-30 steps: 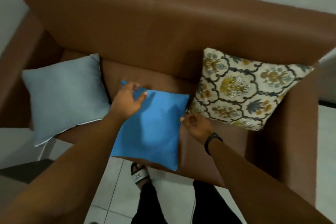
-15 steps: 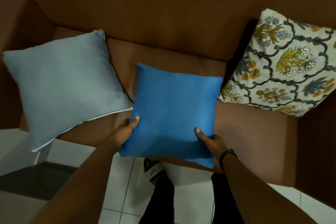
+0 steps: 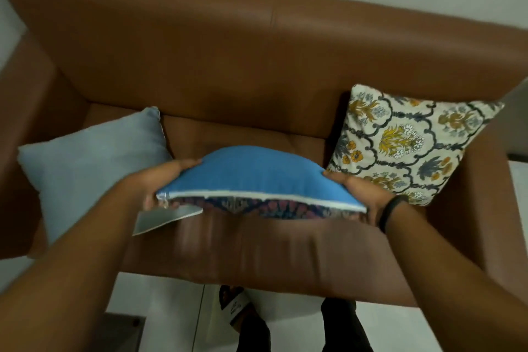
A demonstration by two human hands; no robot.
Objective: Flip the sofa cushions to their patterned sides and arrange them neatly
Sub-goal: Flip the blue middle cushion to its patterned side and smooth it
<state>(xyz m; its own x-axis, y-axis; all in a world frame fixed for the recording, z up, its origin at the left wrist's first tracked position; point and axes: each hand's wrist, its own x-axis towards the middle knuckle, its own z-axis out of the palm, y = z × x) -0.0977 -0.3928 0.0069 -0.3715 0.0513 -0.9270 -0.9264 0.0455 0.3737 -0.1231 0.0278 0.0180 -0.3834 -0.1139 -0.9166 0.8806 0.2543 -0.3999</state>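
Observation:
A blue cushion (image 3: 257,174) is held above the middle of the brown sofa seat (image 3: 257,134), plain blue side up, near edge raised. Its dark patterned underside with pink and navy motifs (image 3: 271,207) shows below a white seam. My left hand (image 3: 165,177) grips its left end and my right hand (image 3: 357,188), with a black wristband, grips its right end. A pale grey-blue cushion (image 3: 94,168) lies plain side up at the left of the seat. A cream floral cushion (image 3: 408,140) leans patterned side out at the right.
The sofa backrest (image 3: 257,51) rises behind the cushions, with armrests at the left (image 3: 25,123) and right (image 3: 483,208). White floor tiles (image 3: 171,317) and my sandalled foot (image 3: 234,306) are below the seat's front edge. A grey wall is beyond the sofa.
The blue cushion, flat on the seat a moment ago, has been lifted by both hands at its sides and tipped, exposing its patterned underside. The view has shifted upward.

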